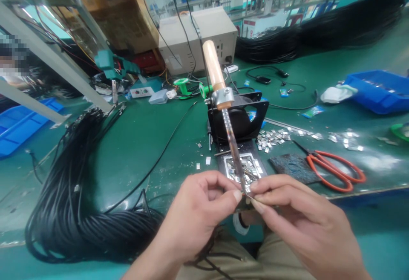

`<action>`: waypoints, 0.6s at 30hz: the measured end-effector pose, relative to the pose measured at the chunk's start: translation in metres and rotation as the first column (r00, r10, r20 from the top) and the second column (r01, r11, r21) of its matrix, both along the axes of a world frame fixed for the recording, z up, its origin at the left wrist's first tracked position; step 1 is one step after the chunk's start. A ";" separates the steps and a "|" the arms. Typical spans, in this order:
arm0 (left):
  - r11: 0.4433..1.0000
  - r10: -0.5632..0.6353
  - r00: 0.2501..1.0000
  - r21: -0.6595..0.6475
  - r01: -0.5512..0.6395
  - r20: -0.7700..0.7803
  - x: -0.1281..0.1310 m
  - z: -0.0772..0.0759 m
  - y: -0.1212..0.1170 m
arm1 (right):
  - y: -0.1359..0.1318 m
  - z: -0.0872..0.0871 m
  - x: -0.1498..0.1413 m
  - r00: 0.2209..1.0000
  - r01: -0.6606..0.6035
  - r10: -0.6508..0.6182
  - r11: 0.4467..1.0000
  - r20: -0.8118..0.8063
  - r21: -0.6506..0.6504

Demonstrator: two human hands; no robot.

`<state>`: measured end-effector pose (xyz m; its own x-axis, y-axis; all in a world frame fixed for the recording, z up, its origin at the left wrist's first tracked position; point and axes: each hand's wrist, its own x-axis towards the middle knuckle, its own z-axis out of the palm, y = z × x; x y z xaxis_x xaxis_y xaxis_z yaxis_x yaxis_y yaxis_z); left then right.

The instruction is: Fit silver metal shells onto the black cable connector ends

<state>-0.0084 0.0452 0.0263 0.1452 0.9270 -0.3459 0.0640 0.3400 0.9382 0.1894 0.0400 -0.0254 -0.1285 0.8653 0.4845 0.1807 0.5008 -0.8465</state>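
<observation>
A soldering iron with a wooden handle [214, 67] is clamped above the bench, its metal shaft [233, 148] slanting down to my fingertips. My left hand [198, 212] is closed in a pinch at the iron's tip; what it grips is mostly hidden. My right hand [303, 216] pinches a thin wire [249, 197] at the same spot, its fingertips almost touching the left ones. Behind the tip sits a white-rimmed tray [227, 167] with small metal pieces. Black cable [223, 254] runs beneath my left hand, over my lap.
A thick bundle of black cables [64, 203] lies at left. Orange-handled scissors [335, 169] rest on a dark pad [290, 167] at right. Small metal connectors [271, 139] are scattered beside a black fan [236, 122]. Blue bins [377, 90] and a beige machine [198, 37] stand farther off.
</observation>
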 end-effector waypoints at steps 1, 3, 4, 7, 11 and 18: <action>1.000 -0.004 1.000 0.001 0.004 0.000 0.000 0.000 0.000 | 0.000 0.000 0.000 1.000 -0.003 0.003 1.000 -0.004 0.003; 1.000 -0.009 1.000 0.004 0.009 0.005 -0.001 -0.001 0.000 | 0.000 -0.001 0.000 1.000 -0.012 0.013 1.000 -0.008 0.004; 1.000 -0.010 1.000 0.005 0.010 0.006 -0.001 -0.002 0.000 | 0.000 -0.001 0.000 1.000 -0.015 0.015 1.000 -0.008 0.002; 1.000 0.006 1.000 -0.002 -0.006 0.011 -0.001 -0.004 -0.001 | -0.001 -0.003 0.001 1.000 -0.019 0.019 1.000 -0.004 0.002; 1.000 0.008 0.999 -0.027 -0.007 0.033 0.000 -0.005 -0.004 | -0.005 -0.006 0.000 1.000 -0.017 0.017 1.000 0.009 0.008; 0.999 -0.003 1.000 -0.048 0.003 0.003 0.005 -0.003 -0.008 | -0.010 -0.007 0.001 0.997 0.029 -0.036 0.995 -0.067 -0.100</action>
<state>-0.0034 0.0371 0.0231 0.1492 0.9088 -0.3897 0.0627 0.3846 0.9210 0.1905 0.0298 -0.0320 -0.0690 0.9126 0.4031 0.1348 0.4089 -0.9026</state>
